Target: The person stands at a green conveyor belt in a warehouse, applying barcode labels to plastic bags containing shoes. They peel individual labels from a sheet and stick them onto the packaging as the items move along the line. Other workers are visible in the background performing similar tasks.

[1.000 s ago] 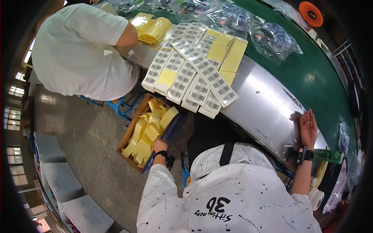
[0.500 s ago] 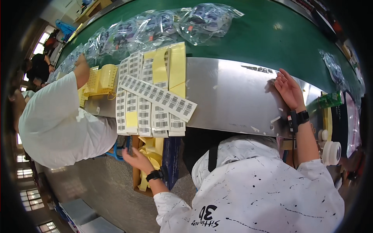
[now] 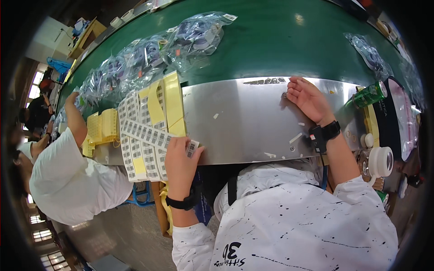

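My left hand (image 3: pixel 180 161) is at the near right end of a white strip of barcode labels (image 3: pixel 147 135), its thumb and fingers on either side of that end. The strip lies slanting across several overlapping label sheets (image 3: pixel 134 156), beside yellow backing paper (image 3: pixel 172 101). My right hand (image 3: pixel 308 98) rests on its side on the metal plate (image 3: pixel 244 122), fingers loosely bent and apart, with nothing visible in them. A small dark round thing sits by its fingers. White label scraps (image 3: pixel 295 138) lie on the plate near that wrist.
Clear bags with purple-grey items (image 3: pixel 194 36) line the green belt (image 3: pixel 262 40). Another bag (image 3: pixel 368 54) lies far right. Right of my arm stand a green can (image 3: pixel 370 94) and a clear jar (image 3: pixel 380 161). A person in a white shirt (image 3: pixel 74 174) works at left.
My left hand has risen from over the box of yellow paper to the label strip's end. The view has shifted, and my right hand stays on the plate.
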A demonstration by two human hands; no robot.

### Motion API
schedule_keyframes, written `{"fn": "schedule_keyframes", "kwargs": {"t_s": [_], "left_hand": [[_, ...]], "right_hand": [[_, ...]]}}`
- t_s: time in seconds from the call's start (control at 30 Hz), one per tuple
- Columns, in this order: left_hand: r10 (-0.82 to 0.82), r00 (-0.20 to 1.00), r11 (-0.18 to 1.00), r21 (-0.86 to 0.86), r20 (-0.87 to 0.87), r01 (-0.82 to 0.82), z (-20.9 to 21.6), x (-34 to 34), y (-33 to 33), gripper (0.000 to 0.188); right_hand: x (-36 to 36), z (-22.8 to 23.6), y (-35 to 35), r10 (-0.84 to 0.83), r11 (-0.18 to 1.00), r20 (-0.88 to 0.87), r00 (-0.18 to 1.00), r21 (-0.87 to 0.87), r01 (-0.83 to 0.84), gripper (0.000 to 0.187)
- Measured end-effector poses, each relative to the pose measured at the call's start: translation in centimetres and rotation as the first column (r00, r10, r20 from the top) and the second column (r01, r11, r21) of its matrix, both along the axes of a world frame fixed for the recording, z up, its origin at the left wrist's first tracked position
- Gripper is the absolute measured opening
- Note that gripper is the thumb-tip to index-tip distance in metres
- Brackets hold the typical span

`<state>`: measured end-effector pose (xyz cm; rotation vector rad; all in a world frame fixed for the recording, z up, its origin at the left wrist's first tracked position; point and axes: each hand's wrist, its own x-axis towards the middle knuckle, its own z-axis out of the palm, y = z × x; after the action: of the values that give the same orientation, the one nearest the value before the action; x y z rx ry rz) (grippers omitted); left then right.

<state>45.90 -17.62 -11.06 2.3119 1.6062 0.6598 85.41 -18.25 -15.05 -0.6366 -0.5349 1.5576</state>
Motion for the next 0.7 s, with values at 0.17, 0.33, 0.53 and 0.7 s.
{"fn": "schedule_keyframes", "kwargs": {"t_s": [0.17, 0.33, 0.53, 0.7], "left_hand": [[0.061, 0.968, 0.963, -0.269, 0.245, 0.007, 0.0, -0.9, 0.9, 0.02], [0.182, 0.877, 0.92, -0.392, 0.445, 0.008, -0.6, -1.9, 1.6, 0.011], [0.128, 0.893, 0.958, -0.288, 0.431, 0.002, -2.5, -2.8, 2.3, 0.012], [0.193, 0.948, 0.887, -0.459, 0.252, -0.058, 5.1, 1.3, -0.2, 0.021]], "right_hand": [[-0.2, 0.0, -0.4, -0.033, 0.999, -0.007, 0.999, -0.022, 0.032, 0.019], [-0.4, 0.2, -0.3, -0.082, 0.994, -0.019, 0.996, -0.074, 0.081, 0.016], [-0.5, 0.0, -0.7, -0.082, 0.994, -0.016, 0.996, -0.068, 0.081, 0.016], [-1.4, -1.1, 0.0, -0.055, 0.998, -0.001, 0.998, -0.02, 0.055, 0.017]]}}
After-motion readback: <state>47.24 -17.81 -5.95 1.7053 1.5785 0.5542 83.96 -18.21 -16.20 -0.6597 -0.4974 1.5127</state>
